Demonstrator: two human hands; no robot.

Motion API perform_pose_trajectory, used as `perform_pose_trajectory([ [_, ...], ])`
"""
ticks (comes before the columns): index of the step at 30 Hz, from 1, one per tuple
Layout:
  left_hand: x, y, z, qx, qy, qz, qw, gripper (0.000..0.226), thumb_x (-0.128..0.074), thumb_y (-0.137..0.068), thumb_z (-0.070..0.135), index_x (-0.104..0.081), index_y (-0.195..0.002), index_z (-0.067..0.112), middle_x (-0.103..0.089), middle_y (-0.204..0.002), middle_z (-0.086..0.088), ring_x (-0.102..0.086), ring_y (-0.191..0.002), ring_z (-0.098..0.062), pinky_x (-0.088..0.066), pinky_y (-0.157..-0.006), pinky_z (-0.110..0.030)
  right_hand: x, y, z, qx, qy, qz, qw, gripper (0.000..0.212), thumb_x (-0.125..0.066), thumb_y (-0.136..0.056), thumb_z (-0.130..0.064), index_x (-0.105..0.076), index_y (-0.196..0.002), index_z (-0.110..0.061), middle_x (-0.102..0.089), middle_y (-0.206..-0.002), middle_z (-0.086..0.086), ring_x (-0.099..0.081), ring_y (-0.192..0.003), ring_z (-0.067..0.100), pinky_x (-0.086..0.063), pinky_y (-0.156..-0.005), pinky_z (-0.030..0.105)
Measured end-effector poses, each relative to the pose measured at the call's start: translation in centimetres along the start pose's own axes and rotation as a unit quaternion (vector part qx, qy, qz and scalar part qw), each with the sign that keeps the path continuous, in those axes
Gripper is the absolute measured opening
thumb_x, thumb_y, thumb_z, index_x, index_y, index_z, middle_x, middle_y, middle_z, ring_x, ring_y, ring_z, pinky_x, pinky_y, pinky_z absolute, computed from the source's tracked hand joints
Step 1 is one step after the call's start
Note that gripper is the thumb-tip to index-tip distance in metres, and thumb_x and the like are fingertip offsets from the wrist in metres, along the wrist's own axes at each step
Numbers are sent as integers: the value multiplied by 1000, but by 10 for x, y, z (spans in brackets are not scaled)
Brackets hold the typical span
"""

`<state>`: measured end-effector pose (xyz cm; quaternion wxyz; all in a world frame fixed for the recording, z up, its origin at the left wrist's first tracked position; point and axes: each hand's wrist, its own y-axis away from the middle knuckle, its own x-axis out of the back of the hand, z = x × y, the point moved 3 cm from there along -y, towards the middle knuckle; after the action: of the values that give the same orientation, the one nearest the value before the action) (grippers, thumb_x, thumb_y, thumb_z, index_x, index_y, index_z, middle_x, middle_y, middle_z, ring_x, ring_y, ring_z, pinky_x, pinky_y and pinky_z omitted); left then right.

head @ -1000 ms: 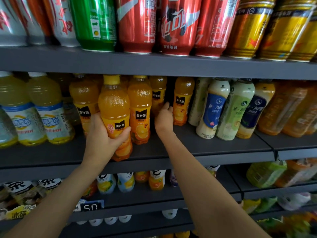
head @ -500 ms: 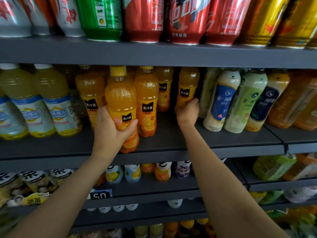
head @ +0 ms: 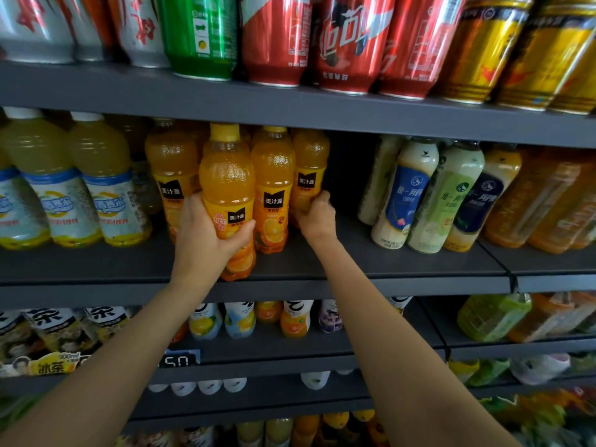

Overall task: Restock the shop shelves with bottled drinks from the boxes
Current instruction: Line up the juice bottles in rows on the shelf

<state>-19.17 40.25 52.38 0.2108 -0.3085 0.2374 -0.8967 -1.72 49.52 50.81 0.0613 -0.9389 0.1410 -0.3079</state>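
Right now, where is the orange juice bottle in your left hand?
In the head view, left of centre: the orange juice bottle is at the middle shelf's front edge, gripped by the left hand, ahead of the other orange bottles.

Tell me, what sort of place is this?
Most likely a small shop's drinks aisle: dark grey metal shelves hold rows of orange juice bottles and red drink cans, with a digital price tag on a lower shelf edge.

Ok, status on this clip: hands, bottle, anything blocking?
Left hand grips front orange juice bottle at shelf edge. Right hand holds rear orange bottle. Gap right of it open.
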Motion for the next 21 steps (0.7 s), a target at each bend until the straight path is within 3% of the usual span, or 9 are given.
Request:
perform_pose_trajectory([
  [3, 2, 1, 1, 1, -13, -18, 1000, 66, -73, -73, 37, -42, -121, 4, -53, -116, -15, -52, -110, -30, -44, -90, -37, 7, 19, 9, 24, 12, 37, 999, 75, -66, -85, -20, -21, -142, 0, -33, -140, 21, -36, -129, 35, -31, -106, 38],
  [6, 14, -2, 10, -24, -24, -49, 998, 63, -73, -72, 41, -46, -119, 8, -58, -113, -9, -55, -106, -23, -40, -84, -26, 17, 41, -5, 118, -24, 50, 991, 62, -65, -84, -13, -33, -136, -1, -38, -133, 18, -40, -124, 29, -31, -99, 23],
  [8, 11, -1, 23, -34, -23, -66, 997, 64, -73, -70, 45, -48, -118, 12, -59, -111, -5, -56, -104, -20, -39, -83, -23, 25, 46, -12, 124, -34, -21, 991, 57, -65, -82, -9, -39, -133, -6, -43, -128, 15, -45, -120, 25, -33, -96, 22],
  [11, -22, 6, 43, -26, -15, -95, 995, 64, -71, -69, 53, -50, -114, 13, -60, -107, -4, -58, -100, -19, -46, -81, -28, 43, 50, -3, 105, -50, -195, 974, 53, -63, -79, 0, -42, -124, -18, -51, -120, 7, -51, -115, 21, -43, -96, 30],
  [14, -42, 7, 59, -26, -21, -94, 995, 66, -70, -70, 54, -50, -113, 8, -60, -107, -8, -59, -101, -25, -49, -82, -37, 58, 65, -1, 90, -79, -293, 949, 61, -64, -77, 7, -38, -128, -16, -55, -110, -8, -54, -102, 6, -46, -85, 15],
  [17, -54, 4, 63, -17, -20, -96, 995, 65, -71, -70, 53, -50, -114, 9, -59, -108, -8, -58, -102, -25, -48, -81, -35, 56, 71, 3, 64, -81, -221, 970, 57, -71, -75, -2, -44, -124, -13, -57, -109, -2, -55, -103, 14, -47, -88, 27],
  [19, -58, 6, 61, -28, 6, -117, 993, 67, -71, -72, 49, -47, -120, 10, -58, -114, -7, -55, -108, -22, -46, -87, -32, 52, 72, 6, 74, -43, -140, 986, 52, -72, -75, -9, -47, -121, -11, -57, -108, 1, -53, -101, 16, -42, -81, 26],
  [21, -54, 11, 54, -58, 16, -142, 988, 70, -71, -74, 45, -43, -128, 12, -53, -123, -5, -51, -115, -18, -44, -93, -30, 51, 70, 6, 77, -21, -106, 991, 51, -72, -76, -12, -48, -120, -9, -59, -108, 5, -55, -101, 19, -39, -77, 24],
])
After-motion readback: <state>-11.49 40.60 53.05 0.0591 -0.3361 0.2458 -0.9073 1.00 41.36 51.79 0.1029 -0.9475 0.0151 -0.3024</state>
